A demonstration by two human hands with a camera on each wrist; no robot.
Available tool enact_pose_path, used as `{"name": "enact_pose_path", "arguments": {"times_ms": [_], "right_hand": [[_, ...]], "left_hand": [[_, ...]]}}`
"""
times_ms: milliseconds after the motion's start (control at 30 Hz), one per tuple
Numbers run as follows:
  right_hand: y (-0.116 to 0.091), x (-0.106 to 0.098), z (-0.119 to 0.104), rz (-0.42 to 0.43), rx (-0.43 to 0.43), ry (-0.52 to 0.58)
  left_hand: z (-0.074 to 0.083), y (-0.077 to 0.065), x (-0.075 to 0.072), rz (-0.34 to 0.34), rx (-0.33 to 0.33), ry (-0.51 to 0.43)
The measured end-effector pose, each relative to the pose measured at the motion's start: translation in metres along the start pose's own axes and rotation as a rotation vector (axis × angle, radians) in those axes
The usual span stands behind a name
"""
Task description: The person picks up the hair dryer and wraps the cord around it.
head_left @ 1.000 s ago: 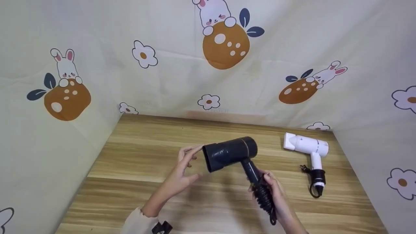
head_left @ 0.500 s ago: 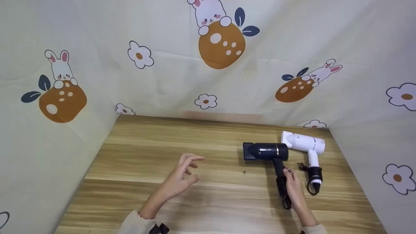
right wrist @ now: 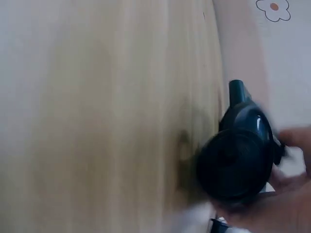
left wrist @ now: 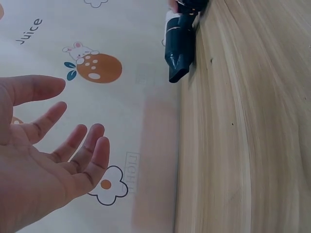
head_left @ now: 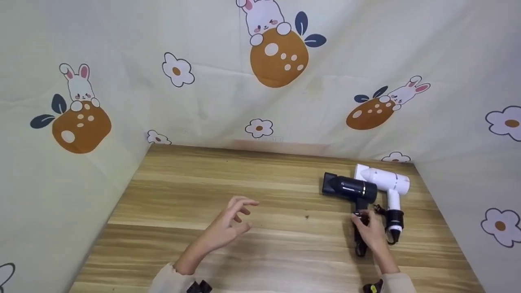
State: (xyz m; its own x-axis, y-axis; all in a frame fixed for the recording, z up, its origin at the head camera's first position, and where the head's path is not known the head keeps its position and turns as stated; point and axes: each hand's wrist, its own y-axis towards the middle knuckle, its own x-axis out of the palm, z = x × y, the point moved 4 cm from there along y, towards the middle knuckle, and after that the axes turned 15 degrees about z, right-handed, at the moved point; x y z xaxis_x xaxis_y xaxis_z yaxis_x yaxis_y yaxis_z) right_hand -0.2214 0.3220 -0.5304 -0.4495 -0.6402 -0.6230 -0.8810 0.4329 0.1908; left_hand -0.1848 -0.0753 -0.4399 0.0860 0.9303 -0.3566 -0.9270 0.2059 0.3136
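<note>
My right hand (head_left: 371, 230) grips the handle of a black hair dryer (head_left: 346, 187), thumb and fingers around it. The dryer lies low over the wooden table, its flat nozzle facing left and its cord bundled along the handle. Just behind and to the right is a white hair dryer (head_left: 386, 179), overlapped by the black one's barrel in the head view. The right wrist view shows the black dryer's round rear end (right wrist: 233, 165) close up, blurred. Left of both, my left hand (head_left: 226, 224) hovers with relaxed, parted fingers, holding nothing, as the left wrist view confirms.
The wood-grain table (head_left: 183, 183) is enclosed at the back and sides by a pale cloth (head_left: 203, 101) printed with rabbits, oranges and flowers. A black cord (head_left: 395, 217) is wound round the white dryer's handle. A small dark spot (head_left: 307, 217) marks the tabletop.
My right hand has carried the black hair dryer rightward and down, from in front of my left hand to beside the white one. My left hand has stayed almost where it was.
</note>
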Motion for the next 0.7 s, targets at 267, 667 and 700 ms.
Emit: {"name": "enact_pose_path", "arguments": {"times_ms": [267, 667, 700], "right_hand": [[-0.001, 0.01, -0.014, -0.026, -0.173, -0.302], [-0.019, 0.012, -0.088, 0.027, -0.612, -0.156], [-0.023, 0.014, -0.096, 0.013, -0.655, -0.143]], "left_hand": [[-0.003, 0.001, 0.001, -0.02, 0.001, 0.035], [-0.013, 0.02, 0.004, -0.003, 0.093, 0.463], [-0.013, 0.023, 0.005, -0.016, 0.103, 0.519]]}}
